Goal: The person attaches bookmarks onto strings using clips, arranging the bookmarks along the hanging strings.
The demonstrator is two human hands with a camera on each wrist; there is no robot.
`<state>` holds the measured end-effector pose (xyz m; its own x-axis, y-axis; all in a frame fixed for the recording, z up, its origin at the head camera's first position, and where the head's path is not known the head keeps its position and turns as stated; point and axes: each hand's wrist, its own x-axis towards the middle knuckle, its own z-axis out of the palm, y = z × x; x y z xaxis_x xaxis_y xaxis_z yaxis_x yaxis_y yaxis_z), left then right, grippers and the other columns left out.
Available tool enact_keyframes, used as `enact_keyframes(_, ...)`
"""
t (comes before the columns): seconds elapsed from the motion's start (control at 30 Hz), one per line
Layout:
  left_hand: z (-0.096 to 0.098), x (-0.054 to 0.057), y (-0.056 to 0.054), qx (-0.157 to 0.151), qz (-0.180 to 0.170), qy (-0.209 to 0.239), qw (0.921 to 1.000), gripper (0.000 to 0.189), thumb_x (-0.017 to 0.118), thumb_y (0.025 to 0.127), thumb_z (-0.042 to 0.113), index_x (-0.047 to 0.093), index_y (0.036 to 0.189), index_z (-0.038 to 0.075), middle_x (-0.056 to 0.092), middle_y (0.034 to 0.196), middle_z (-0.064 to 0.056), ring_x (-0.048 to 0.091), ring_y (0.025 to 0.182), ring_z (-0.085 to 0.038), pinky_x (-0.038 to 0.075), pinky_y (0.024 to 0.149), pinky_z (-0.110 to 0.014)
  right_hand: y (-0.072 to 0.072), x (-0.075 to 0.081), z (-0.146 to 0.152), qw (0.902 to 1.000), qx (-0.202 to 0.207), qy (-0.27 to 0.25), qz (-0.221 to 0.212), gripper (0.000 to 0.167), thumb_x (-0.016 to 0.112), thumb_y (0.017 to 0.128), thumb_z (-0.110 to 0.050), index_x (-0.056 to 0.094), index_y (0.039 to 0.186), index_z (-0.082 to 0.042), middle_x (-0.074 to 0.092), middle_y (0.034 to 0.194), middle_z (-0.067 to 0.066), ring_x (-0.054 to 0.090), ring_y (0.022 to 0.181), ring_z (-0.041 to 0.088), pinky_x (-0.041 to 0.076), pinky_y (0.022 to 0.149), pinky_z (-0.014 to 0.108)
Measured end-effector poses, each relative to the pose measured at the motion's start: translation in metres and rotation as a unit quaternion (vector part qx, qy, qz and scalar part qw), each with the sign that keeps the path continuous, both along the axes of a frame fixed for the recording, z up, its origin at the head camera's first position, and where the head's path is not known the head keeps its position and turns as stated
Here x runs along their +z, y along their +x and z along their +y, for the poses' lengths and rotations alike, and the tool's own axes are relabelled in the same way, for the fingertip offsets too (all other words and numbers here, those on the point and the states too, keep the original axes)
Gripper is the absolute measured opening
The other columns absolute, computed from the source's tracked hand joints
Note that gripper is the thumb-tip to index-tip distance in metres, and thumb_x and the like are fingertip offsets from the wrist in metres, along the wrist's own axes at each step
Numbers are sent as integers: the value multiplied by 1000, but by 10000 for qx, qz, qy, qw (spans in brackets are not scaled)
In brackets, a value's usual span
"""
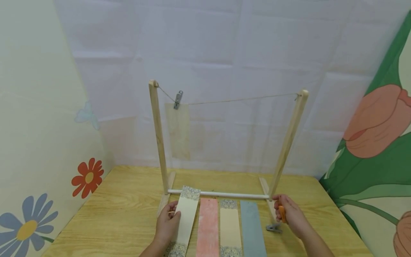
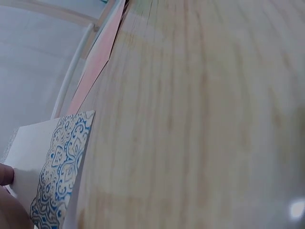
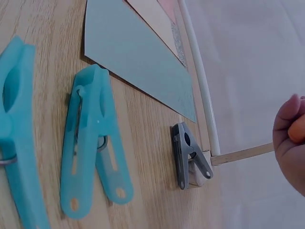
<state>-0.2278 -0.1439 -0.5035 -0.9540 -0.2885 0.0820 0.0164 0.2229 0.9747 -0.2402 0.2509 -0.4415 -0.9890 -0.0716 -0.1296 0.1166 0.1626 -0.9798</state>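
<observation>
My left hand grips a white paper strip with patterned ends by its left edge. The strip is tilted, its top end in front of the white bar; in the left wrist view its blue-patterned end is lifted off the table. My right hand pinches an orange clothespin, raised near the right post; most of it is hidden by the fingers. Below that hand, a grey clothespin lies on the table. Pink, cream patterned and blue-grey strips lie side by side between the hands.
A wooden frame with a left post, right post and white bar stands behind the strips. From its string a pale strip hangs by a grey clothespin. Teal clothespins lie at the right.
</observation>
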Motion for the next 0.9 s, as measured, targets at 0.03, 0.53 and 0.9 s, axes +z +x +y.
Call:
enact_keyframes(0.03,0,-1,0,6,-16,1,10000,39,57,86,-6,54,125,-11,55,101,-15,48,75,-10,44,65,-18,0,1,0,10000,29,-89,-18,59,17,104,-49,45,123,0,45,89,-2,46,67,7,48,62,23)
enact_keyframes(0.53,5,4,0,48,53,158,9998,40,56,87,-6,53,126,-11,54,101,-14,49,75,-10,45,64,-18,-1,13,-9,9900,780,935,715,58,52,101,-23,32,146,8,58,99,10,58,89,11,49,80,25)
enact_keyframes(0.9,9,11,-3,64,295,294,9991,39,57,86,-7,55,125,-10,54,101,-15,49,74,-7,46,64,-18,-10,31,-21,9803,1069,918,1382,55,59,97,-16,36,138,12,53,134,33,63,101,-1,52,89,23)
